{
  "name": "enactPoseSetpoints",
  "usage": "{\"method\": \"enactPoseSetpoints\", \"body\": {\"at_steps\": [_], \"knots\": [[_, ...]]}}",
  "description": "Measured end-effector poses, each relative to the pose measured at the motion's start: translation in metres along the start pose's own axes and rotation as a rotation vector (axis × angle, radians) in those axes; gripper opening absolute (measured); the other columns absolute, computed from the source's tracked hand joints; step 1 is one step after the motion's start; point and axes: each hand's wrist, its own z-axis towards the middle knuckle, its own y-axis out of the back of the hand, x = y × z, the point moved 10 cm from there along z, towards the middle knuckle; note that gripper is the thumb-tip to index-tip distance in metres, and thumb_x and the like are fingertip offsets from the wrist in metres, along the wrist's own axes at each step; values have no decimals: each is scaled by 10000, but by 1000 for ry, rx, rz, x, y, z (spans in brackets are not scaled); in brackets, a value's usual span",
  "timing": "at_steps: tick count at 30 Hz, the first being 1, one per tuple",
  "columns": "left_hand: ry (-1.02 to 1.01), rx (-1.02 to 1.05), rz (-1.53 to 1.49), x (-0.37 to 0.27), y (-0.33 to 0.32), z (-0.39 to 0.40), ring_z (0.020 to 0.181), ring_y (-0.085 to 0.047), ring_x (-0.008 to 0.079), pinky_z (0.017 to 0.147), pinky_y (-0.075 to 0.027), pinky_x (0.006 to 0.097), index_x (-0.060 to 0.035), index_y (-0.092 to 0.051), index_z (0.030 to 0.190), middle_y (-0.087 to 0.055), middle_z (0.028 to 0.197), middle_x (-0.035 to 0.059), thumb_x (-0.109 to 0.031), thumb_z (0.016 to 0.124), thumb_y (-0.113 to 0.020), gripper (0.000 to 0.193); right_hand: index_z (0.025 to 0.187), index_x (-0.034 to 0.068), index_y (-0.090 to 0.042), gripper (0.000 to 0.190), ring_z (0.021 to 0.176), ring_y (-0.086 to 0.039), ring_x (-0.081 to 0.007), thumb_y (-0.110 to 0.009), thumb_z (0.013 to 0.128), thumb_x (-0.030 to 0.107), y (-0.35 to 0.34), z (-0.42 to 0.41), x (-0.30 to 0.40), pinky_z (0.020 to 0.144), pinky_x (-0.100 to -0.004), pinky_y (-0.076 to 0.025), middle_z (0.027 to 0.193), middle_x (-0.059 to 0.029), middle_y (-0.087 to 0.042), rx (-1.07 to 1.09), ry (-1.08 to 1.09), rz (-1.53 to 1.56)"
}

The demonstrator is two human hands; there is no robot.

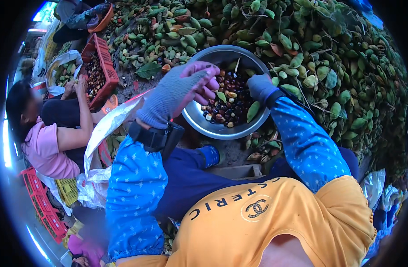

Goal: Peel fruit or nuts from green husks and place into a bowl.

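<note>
A round metal basin [224,134] stands before me, with dark glossy seeds [229,106], several pale ones and a few green pods inside. My left hand [187,88], in a grey glove with bare fingertips, is raised over the basin's left side. Its fingers are bent towards the palm; whether something small is between them cannot be told. On the right rim, my gloved right hand [262,87] is curled with the knuckles up, and its fingertips and anything in them are hidden. A green pod [253,111] lies in the basin just below it.
A large heap of green pods [324,73] spreads behind and right of the basin. At left, a person in pink [53,147] sits by a red plastic crate [105,63] of seeds. A white sack [103,130] lies nearer, and another person [80,20] holds an orange basin.
</note>
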Motion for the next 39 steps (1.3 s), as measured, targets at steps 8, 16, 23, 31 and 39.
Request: {"method": "enactPoseSetpoints", "body": {"at_steps": [8,16,23,31,39], "knots": [[-3,-61,214,26,7,18,795,-535,49,604,-450,174,-21,-434,1230,-574,949,13,-293,862,-593,484,988,2,-602,233,693,-598,-128,-589,830,173,130,0,-7,644,-257,-497,821,-37,-636,-158,94,1941],[-424,-300,353,-11,9,10,885,-544,106,747,-452,256,47,-445,1186,-576,1037,104,-245,839,-627,489,908,8,-590,209,721,-597,-158,-471,910,180,188,-31,72,684,-259,-468,797,-31,-623,-157,336,2069],[-535,-438,603,-32,-1,-4,794,-583,137,681,-468,278,50,-454,1185,-603,907,160,-321,866,-587,507,925,16,-575,330,744,-507,-116,-471,916,329,186,-40,43,673,-276,-423,809,-32,-565,-732,-51,1460],[-580,-491,528,-24,-5,-4,937,-568,228,820,-432,316,8,-467,1200,-583,1027,164,-271,879,-551,434,946,2,-592,370,737,-577,-180,-484,913,355,165,-44,36,697,-307,-448,777,-106,-612,-1025,-139,1790],[-592,-551,404,-18,7,-2,931,-581,269,828,-439,334,-19,-522,1150,-588,1018,175,-327,911,-494,391,1034,1,-587,395,830,-606,-212,-474,915,361,168,-49,41,762,-317,-456,871,-134,-631,-999,-142,1803]]}}
